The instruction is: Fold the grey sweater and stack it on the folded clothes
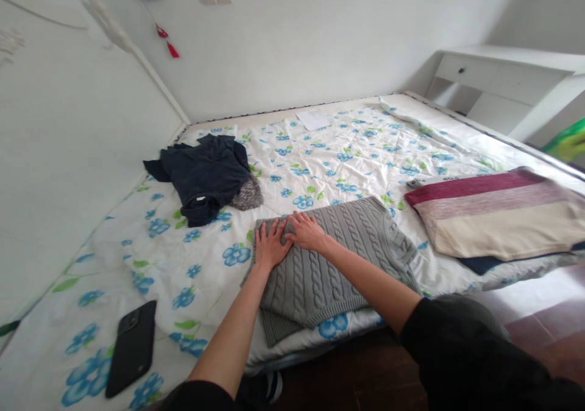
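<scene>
My left hand (pixel 273 247) and right hand (pixel 308 231) lie spread, not clamped, near the far left corner of the gray sweater (pixel 340 264) at the bed (pixel 351 170)'s near edge — seemingly pressing it flat — while the dark shirt (pixel 201 170) sits apart, likely out of their way.

Room between sweater (pixel 304 289) and paper (pixel 313 120)
</scene>
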A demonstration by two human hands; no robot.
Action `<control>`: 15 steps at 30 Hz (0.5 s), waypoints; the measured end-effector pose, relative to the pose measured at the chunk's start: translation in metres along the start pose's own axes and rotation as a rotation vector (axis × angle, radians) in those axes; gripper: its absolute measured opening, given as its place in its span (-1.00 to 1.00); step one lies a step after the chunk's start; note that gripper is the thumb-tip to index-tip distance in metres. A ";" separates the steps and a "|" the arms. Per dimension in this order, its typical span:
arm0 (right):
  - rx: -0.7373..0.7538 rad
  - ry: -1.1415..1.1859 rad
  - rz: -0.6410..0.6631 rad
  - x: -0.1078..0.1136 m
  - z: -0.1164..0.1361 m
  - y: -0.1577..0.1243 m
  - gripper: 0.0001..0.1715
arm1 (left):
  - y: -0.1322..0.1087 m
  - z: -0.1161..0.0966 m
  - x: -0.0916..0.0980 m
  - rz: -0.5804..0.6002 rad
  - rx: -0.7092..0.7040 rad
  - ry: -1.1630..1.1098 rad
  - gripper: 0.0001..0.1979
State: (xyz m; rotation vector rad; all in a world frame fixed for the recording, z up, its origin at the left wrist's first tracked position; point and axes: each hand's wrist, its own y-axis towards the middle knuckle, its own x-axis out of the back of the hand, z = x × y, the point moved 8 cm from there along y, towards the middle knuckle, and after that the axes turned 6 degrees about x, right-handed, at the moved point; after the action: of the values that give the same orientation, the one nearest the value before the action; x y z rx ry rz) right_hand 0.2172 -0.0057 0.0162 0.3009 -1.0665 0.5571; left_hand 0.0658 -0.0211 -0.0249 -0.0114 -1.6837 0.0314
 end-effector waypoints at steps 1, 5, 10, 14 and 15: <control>-0.001 -0.004 0.000 -0.004 0.001 0.007 -0.11 | 0.000 0.001 0.000 -0.001 0.005 0.002 -0.22; -0.014 -0.047 0.008 -0.016 -0.019 0.011 -0.10 | -0.002 0.002 0.004 -0.046 0.007 -0.001 -0.22; -0.033 -0.124 -0.020 -0.001 -0.079 -0.025 -0.01 | -0.001 0.003 0.007 -0.077 0.007 -0.032 -0.20; -0.126 -0.161 0.006 0.025 -0.141 -0.059 -0.01 | 0.000 0.004 0.009 -0.067 0.013 -0.047 -0.21; -0.155 -0.169 0.023 0.032 -0.159 -0.067 -0.02 | 0.000 0.004 0.009 -0.065 0.015 -0.047 -0.21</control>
State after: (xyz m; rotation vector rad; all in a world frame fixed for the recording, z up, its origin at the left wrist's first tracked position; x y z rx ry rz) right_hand 0.3841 0.0259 -0.0268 0.2027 -1.2712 0.4728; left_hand 0.0604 -0.0211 -0.0163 0.0562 -1.7293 -0.0046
